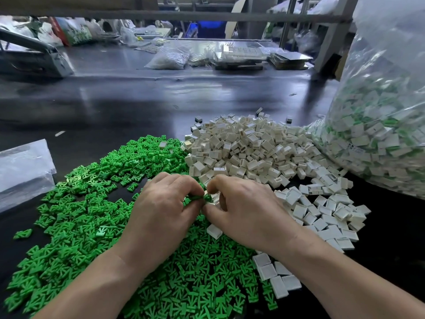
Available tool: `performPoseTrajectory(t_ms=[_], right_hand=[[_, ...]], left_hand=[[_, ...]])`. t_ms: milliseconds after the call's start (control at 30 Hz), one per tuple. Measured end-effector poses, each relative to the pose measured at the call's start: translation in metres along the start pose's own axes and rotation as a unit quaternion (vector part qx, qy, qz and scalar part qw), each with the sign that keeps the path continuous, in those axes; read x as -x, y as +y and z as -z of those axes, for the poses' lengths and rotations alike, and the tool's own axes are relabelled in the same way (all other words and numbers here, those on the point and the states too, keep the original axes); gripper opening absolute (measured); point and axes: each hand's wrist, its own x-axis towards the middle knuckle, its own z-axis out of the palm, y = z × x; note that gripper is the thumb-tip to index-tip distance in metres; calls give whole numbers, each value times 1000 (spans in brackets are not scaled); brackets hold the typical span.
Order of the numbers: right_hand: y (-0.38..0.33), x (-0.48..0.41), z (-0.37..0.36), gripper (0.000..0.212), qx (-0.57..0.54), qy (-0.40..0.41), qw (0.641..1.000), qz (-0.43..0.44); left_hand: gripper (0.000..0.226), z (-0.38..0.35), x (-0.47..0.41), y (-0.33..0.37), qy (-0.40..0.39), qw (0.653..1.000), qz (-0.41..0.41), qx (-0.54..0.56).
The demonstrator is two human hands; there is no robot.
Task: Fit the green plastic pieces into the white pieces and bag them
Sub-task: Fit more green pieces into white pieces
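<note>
Green pieces (92, 203): plastic, smooth, slight sheen noted. White pieces (241, 153), right of green pieces: plastic, smooth faces, mostly matt. Bag (386, 100), far right of green pieces: clear plastic film, crinkled, glossy. Flat bag (23, 171), left of green pieces: translucent film, hazy. Table (138, 100), beyond green pieces: dark, smooth, glossy, light reflected.

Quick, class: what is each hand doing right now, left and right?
Left hand: closed, pinching a green piece.
Right hand: closed, pinching what looks like a white piece, mostly hidden.
</note>
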Motion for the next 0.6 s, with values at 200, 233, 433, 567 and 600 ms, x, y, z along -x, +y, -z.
performPoseTrajectory(t_ms=[200, 233, 433, 567, 600], right_hand=[[-1, 3, 7, 21, -31, -14, 999, 23], [-1, 3, 7, 21, -39, -12, 999, 20], [-2, 8, 8, 23, -147, 19, 989, 8], [-4, 9, 10, 23, -265, -9, 964, -33], [-3, 9, 12, 21, -308, -28, 950, -49]], left_hand=[[16, 3, 2, 0, 11, 996, 28, 79], [16, 3, 3, 0, 5, 993, 50, 104], [12, 11, 1, 8, -22, 952, 152, 264], [12, 12, 0, 10, -10, 920, 199, 337], [11, 12, 1, 9, -10, 918, 205, 339]])
